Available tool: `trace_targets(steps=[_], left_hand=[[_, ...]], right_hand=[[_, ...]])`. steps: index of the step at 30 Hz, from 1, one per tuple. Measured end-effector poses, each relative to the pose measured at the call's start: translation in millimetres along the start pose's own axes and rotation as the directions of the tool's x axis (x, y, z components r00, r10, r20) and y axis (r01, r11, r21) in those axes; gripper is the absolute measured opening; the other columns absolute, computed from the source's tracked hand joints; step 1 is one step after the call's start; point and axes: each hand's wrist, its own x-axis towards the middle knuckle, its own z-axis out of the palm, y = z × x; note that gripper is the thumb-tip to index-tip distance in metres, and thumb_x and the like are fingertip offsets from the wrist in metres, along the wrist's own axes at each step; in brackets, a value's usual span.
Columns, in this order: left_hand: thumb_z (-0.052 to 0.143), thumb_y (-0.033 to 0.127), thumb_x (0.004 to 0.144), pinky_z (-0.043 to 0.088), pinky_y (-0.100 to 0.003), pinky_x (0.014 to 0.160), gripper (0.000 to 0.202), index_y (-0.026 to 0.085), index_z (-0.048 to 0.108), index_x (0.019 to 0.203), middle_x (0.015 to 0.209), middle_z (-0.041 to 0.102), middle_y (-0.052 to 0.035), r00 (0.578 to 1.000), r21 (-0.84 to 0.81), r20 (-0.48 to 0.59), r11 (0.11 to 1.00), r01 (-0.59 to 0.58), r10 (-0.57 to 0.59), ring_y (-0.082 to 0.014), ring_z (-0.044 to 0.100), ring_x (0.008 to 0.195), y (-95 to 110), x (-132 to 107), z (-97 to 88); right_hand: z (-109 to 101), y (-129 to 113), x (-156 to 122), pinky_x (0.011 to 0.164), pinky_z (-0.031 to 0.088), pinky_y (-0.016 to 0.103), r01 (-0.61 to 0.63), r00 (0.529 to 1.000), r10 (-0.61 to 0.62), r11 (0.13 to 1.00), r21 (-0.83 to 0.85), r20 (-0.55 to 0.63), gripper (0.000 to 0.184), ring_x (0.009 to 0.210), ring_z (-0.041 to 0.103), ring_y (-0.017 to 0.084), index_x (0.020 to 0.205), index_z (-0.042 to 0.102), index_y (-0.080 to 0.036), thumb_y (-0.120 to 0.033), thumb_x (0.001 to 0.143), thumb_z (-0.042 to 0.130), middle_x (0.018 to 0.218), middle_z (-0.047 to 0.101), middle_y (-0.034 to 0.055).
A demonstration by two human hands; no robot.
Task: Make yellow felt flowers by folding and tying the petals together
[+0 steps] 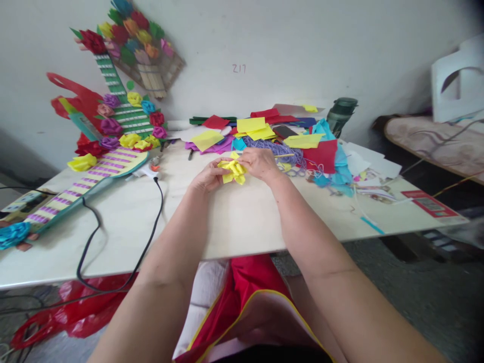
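A yellow paper flower [237,170] with crumpled petals is held just above the white table, between both hands. My left hand [209,175] grips its left side, thumb and fingers closed on the petals. My right hand [259,162] pinches the flower's upper right edge, its fingertips partly hidden. A thin light stick [284,156] juts out to the right from behind my right hand; whether the hand holds it I cannot tell. Just beyond the hands lie yellow paper sheets [207,140] and a tangle of purple yarn [282,148].
On the left stand boards decorated with paper flowers [130,118], near a glue gun [145,171] with a black cord [158,222]. A dark green bottle [340,116] stands at the back right. Red paper [321,155] and scraps cover the table's right side. A red plastic bag [81,307] lies below.
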Motion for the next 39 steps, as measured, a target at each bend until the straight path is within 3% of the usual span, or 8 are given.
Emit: trace_targets(steps=[12,17,21,39], left_hand=[[0.076,0.007,0.050,0.055,-0.031,0.064,0.039,0.014,0.065,0.086,0.081,0.072,-0.0049,0.998,0.018,-0.058,1.000,-0.025,0.026,-0.0188,0.068,0.069,0,2,2.0],[0.076,0.009,0.050,0.054,-0.031,0.065,0.038,0.014,0.065,0.086,0.080,0.072,-0.0048,0.997,0.031,-0.076,0.999,-0.031,0.033,-0.0191,0.068,0.070,1,1,3.5],[0.076,0.008,0.046,0.054,-0.030,0.063,0.040,0.014,0.064,0.084,0.077,0.071,-0.0028,0.994,0.019,-0.104,0.999,-0.027,0.029,-0.0174,0.066,0.067,3,-1,5.9],[0.075,0.008,0.047,0.054,-0.030,0.066,0.040,0.015,0.066,0.086,0.076,0.071,-0.0016,0.990,0.029,-0.139,0.999,-0.029,0.033,-0.0165,0.066,0.066,5,-4,2.3]], right_hand=[[2,0,-2,0.062,0.026,0.029,-0.005,1.000,0.004,0.999,-0.048,-0.024,0.035,0.082,0.058,0.018,0.106,0.075,-0.025,-0.033,0.095,0.042,0.110,0.068,0.0070],[1,-1,-2,0.062,0.026,0.030,-0.001,0.999,-0.003,0.997,-0.081,-0.043,0.033,0.084,0.058,0.018,0.107,0.073,-0.023,-0.030,0.095,0.044,0.108,0.068,0.0076],[0,-3,-1,0.062,0.026,0.031,0.005,0.999,-0.009,0.997,-0.072,-0.052,0.029,0.087,0.059,0.018,0.098,0.075,-0.020,-0.027,0.093,0.047,0.105,0.070,0.0079],[1,15,-3,0.062,0.029,0.030,-0.078,0.993,0.079,0.997,0.016,-0.088,0.026,0.083,0.062,0.018,0.092,0.078,-0.022,-0.033,0.090,0.055,0.101,0.074,0.0059]])
